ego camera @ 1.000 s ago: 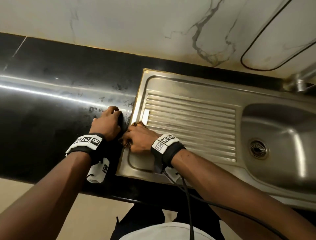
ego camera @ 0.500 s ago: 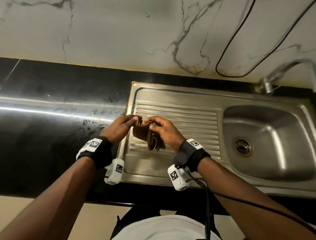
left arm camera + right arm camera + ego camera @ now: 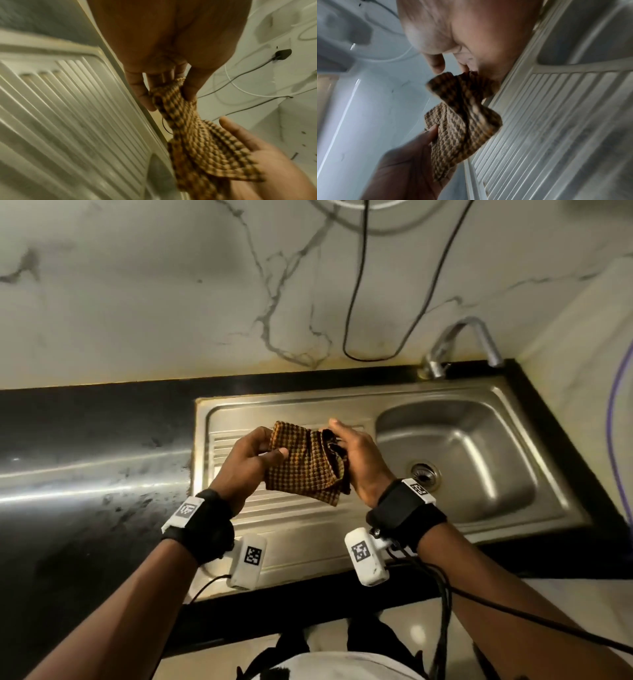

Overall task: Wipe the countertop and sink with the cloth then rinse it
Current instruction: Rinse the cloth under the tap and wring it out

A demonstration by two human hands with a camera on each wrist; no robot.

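A brown checked cloth point(image 3: 306, 465) hangs folded in the air above the ribbed drainboard point(image 3: 291, 515) of the steel sink point(image 3: 455, 460). My left hand point(image 3: 255, 460) pinches its left edge between thumb and fingers. My right hand point(image 3: 356, 460) holds the bunched right edge. In the left wrist view the left fingers point(image 3: 142, 93) pinch the cloth point(image 3: 202, 146), and the right hand point(image 3: 254, 148) lies under its far end. In the right wrist view the cloth point(image 3: 462, 115) hangs from the right fingers point(image 3: 465, 67), with the left thumb point(image 3: 429, 134) on it.
The black countertop point(image 3: 85, 474) stretches left of the sink, streaked and speckled. A tap point(image 3: 459, 344) stands at the back right over the basin, whose drain point(image 3: 424, 470) is bare. Cables point(image 3: 356, 302) hang on the marble wall. Wrist camera leads trail off the counter's front edge.
Both hands left the counter seam, lifted the cloth off the surface and carried it right over the drainboard. The cloth is spread wider between them than half a second ago.
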